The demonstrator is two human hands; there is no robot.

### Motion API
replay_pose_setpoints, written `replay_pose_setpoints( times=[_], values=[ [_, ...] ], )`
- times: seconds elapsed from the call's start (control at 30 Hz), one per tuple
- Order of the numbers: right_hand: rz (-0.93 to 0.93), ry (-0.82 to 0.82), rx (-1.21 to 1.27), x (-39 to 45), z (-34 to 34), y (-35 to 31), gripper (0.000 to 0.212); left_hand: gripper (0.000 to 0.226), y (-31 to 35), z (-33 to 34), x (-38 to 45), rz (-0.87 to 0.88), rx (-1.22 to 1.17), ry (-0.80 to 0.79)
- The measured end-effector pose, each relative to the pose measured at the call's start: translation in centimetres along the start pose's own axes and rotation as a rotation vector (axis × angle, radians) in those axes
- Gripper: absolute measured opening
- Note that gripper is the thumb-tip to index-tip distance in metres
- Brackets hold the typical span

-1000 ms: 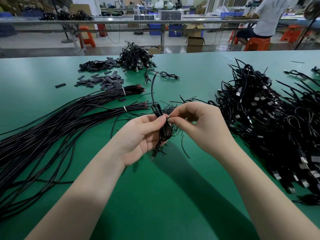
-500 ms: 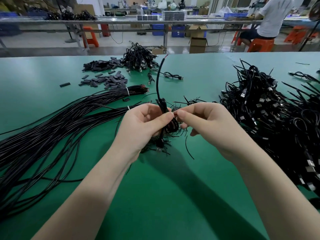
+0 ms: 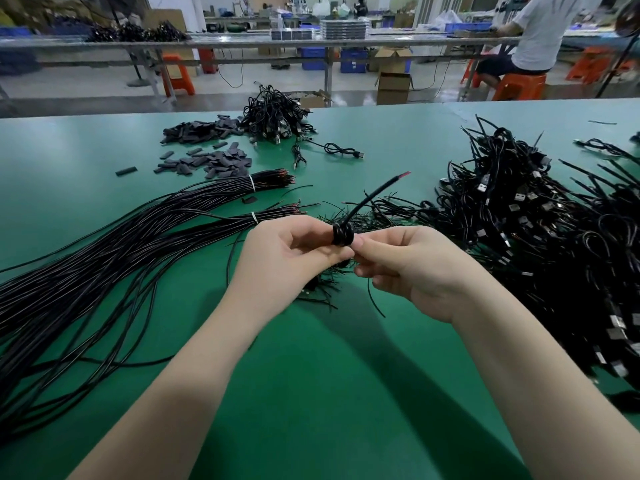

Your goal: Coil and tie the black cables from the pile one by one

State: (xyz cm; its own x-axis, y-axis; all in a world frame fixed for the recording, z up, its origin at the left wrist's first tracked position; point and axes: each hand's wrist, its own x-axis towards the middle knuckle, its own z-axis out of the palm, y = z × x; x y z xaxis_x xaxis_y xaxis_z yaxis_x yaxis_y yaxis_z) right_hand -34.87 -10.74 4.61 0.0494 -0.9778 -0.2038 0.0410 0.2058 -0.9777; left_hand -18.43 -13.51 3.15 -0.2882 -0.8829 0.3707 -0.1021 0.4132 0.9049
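A coiled black cable (image 3: 343, 234) sits between my two hands above the green table (image 3: 311, 375). My left hand (image 3: 287, 254) grips the coil, its thumb against it. My right hand (image 3: 408, 268) pinches the coil's right side with thumb and forefinger. The cable's free end, with a red tip, sticks up and to the right (image 3: 384, 188). A thin black tie wire (image 3: 375, 303) hangs below my right hand. Straight black cables in banded bundles (image 3: 104, 258) lie at the left. A big pile of tied cables with USB plugs (image 3: 540, 230) lies at the right.
Loose thin tie wires (image 3: 367, 209) lie behind my hands. Black sleeve pieces (image 3: 207, 157) and a smaller cable heap (image 3: 273, 116) sit at the back. A person in a white shirt (image 3: 540, 32) sits on an orange stool at another bench.
The cable's long free end, which stood nearly upright, has been wound down and now points up to the right, much shorter. The coil sits tighter between my fingers.
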Motion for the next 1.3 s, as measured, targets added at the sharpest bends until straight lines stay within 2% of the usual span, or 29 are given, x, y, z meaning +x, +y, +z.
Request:
replay_pose_setpoints(
  times=[0.27,0.4,0.47,0.57,0.67,0.73,0.8,0.83,0.9,1.0,1.07,1.1,1.2,1.3],
  values=[
    [-0.031,-0.03,0.001,0.4,-0.6,0.1,0.025,0.022,-0.1,-0.2,0.1,0.042,0.046,0.0],
    [-0.175,-0.053,0.004,0.4,-0.5,0.2,0.016,0.021,0.1,0.2,0.1,0.008,-0.057,0.072],
    [-0.321,-0.002,-0.082,0.4,-0.2,0.2,0.005,0.026,0.2,0.2,0.1,-0.072,-0.183,0.099],
    [-0.586,0.143,-0.315,0.7,0.2,0.3,0.01,0.032,0.5,0.1,0.2,-0.321,-0.43,0.04],
    [-0.939,0.294,-0.665,0.8,0.7,0.6,0.005,0.015,0.8,0.1,0.4,-0.553,-0.612,-0.016],
    [-1.197,0.361,-0.923,1.0,0.9,0.9,0.004,0.012,0.7,-0.3,0.6,-0.712,-0.771,-0.062],
    [-1.367,0.367,-1.1,1.2,0.9,1.0,0.009,0.014,0.8,-0.7,0.5,-0.775,-0.873,-0.138],
    [-1.37,0.352,-1.1,1.3,0.8,1.0,0.008,0.015,0.8,-0.8,0.5,-0.752,-0.851,-0.149],
    [-1.211,0.328,-0.919,1.3,0.6,1.0,0.004,0.015,0.6,-1.0,0.6,-0.597,-0.667,-0.091],
    [-0.652,0.293,-0.368,0.9,0.6,0.7,0.01,0.018,0.6,-0.9,0.5,-0.296,-0.332,0.064],
    [-0.301,0.167,-0.083,0.9,0.6,0.6,0.026,0.016,0.6,-0.7,0.4,-0.148,-0.157,0.114],
    [-0.188,0.112,-0.005,0.9,0.6,0.8,0.029,0.018,0.6,-0.5,0.3,-0.092,-0.096,0.11],
    [-0.018,0.006,0.144,0.9,0.5,0.9,0.021,0.031,0.6,-0.3,0.1,0.032,0.1,0.068],
    [0.042,-0.057,0.278,0.9,0.4,0.9,0.019,0.036,0.5,-0.5,0.0,0.058,0.134,0.079]
  ],
)
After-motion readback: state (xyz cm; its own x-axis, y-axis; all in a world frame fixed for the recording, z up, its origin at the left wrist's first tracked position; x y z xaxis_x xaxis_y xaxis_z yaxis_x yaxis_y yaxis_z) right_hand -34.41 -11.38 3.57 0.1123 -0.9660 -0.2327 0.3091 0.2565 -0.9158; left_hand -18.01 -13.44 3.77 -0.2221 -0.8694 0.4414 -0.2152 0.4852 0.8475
